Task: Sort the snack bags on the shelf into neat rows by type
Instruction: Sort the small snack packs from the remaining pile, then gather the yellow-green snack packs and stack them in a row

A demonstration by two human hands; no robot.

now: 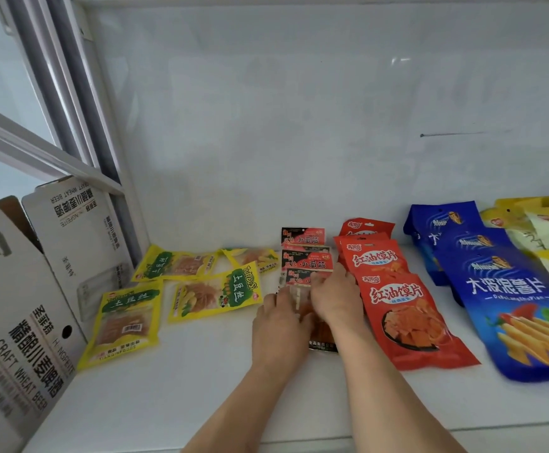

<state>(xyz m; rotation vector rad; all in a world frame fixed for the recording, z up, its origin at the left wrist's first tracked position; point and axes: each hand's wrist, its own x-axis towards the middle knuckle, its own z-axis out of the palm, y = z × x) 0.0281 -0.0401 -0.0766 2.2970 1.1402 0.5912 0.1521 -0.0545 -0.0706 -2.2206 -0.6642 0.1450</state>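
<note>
Our left hand (278, 317) and right hand (333, 297) both press down with fingers on the nearest black-and-red snack bag (301, 281), front of its row on the white shelf (201, 387), between scattered yellow bags (216, 294) and red bags (407, 308).

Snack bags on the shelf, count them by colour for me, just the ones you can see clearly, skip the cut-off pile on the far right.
Yellow bags: 4
Black-and-red bags: 4
Red bags: 4
Blue bags: 3
Total: 15
</note>
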